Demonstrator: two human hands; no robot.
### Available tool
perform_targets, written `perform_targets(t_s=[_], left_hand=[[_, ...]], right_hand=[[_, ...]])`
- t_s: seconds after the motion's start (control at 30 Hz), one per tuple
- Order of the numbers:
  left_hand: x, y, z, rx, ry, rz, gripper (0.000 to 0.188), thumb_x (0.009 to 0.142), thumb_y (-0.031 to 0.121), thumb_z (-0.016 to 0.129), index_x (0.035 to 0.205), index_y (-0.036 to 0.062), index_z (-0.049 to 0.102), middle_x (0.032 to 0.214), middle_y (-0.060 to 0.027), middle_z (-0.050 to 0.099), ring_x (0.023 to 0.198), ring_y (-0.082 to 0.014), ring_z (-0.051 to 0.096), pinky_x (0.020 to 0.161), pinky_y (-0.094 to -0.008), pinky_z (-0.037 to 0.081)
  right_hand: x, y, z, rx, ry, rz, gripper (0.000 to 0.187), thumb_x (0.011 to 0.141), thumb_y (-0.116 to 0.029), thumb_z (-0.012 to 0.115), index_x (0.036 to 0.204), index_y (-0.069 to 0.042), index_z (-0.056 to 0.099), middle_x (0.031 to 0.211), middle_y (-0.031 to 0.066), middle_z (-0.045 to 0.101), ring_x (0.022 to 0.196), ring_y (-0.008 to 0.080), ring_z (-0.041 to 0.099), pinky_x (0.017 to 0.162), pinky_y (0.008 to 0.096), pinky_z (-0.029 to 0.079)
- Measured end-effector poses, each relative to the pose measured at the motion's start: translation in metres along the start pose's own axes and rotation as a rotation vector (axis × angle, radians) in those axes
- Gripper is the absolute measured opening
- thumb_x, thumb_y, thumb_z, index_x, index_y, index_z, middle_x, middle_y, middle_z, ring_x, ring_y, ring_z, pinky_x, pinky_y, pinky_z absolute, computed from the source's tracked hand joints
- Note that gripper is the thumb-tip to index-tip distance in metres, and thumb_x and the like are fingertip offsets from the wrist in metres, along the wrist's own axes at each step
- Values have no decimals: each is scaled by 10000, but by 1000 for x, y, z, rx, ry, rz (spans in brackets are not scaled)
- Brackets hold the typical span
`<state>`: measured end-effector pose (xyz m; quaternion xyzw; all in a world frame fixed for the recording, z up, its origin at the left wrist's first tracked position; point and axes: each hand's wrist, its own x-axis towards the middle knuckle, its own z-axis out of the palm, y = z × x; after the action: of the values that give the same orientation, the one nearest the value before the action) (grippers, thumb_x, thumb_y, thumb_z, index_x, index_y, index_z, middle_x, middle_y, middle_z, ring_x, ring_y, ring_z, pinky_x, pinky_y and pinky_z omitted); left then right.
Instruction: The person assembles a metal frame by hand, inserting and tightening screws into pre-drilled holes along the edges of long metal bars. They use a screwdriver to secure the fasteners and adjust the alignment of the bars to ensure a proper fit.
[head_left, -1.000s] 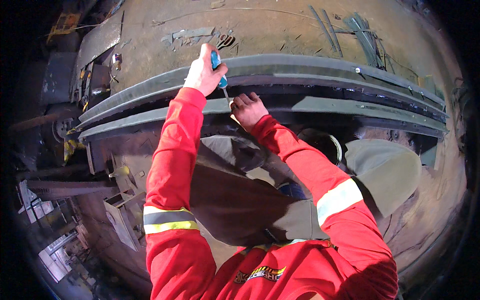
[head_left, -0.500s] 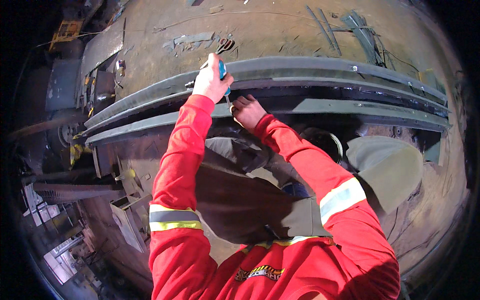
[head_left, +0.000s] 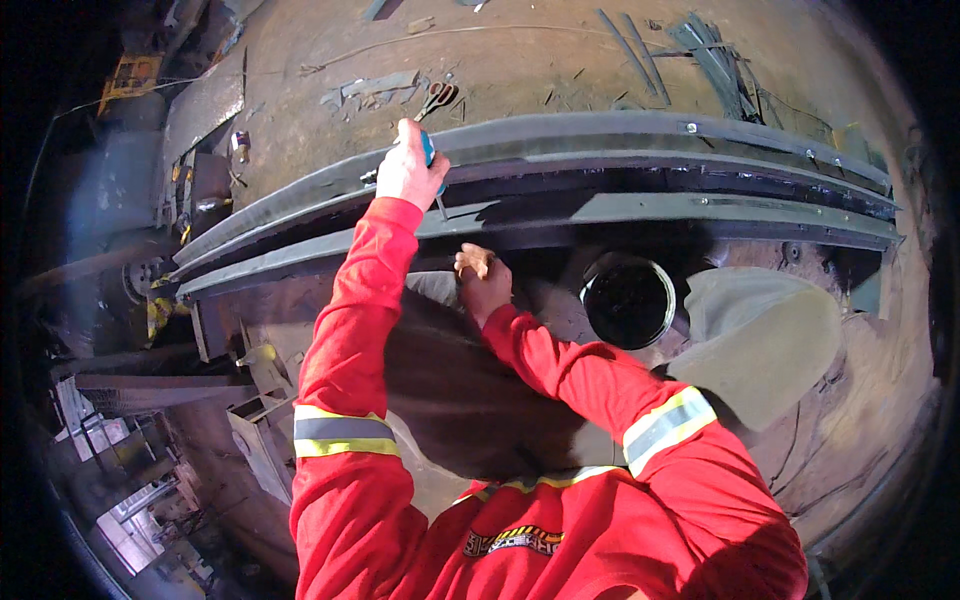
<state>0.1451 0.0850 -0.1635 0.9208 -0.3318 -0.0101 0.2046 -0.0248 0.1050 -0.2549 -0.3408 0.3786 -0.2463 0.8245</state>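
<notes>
My left hand (head_left: 406, 172) is wrapped round the teal handle of a screwdriver (head_left: 429, 150). The tool's thin metal shaft points down to the near grey metal rail (head_left: 620, 207), and its tip looks to be at that rail's upper face. Just below the same rail, my right hand (head_left: 484, 283) is apart from it, over my lap, with its fingers curled together. Whether a small piece sits in those fingers is too small to tell. Bolts show along the rails' right part. Beyond lies a second long grey rail (head_left: 590, 133), with a dark gap between.
A round black bucket (head_left: 628, 302) stands by my right knee. On the floor past the rails lie scissors (head_left: 438, 97), flat scraps (head_left: 375, 87) and a heap of metal strips (head_left: 715, 65). Boxes and metal frames (head_left: 262, 440) crowd the left side.
My right hand has drawn back from the near rail and the screwdriver's shaft toward my lap. My left hand has shifted slightly left with the screwdriver still in it.
</notes>
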Motion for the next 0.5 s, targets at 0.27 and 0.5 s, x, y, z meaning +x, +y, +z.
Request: perform_targets(t_s=[0.27, 0.5], left_hand=[[3, 8, 3, 77, -9, 18, 457, 748, 185, 659, 1042, 29, 347, 777, -256, 609, 728, -454, 611, 645, -493, 493], [3, 19, 5, 123, 28, -53, 436, 759, 183, 637, 1040, 27, 342, 769, -245, 613, 731, -431, 622, 632, -486, 497]], right_hand=[[54, 7, 22, 870, -50, 831, 136, 689, -8, 532, 682, -109, 442, 752, 33, 488, 773, 203, 508, 929, 416, 407], [47, -6, 27, 943, -15, 948, 207, 633, -17, 507, 826, -56, 443, 961, 83, 489, 1014, 258, 463, 1005, 425, 339]])
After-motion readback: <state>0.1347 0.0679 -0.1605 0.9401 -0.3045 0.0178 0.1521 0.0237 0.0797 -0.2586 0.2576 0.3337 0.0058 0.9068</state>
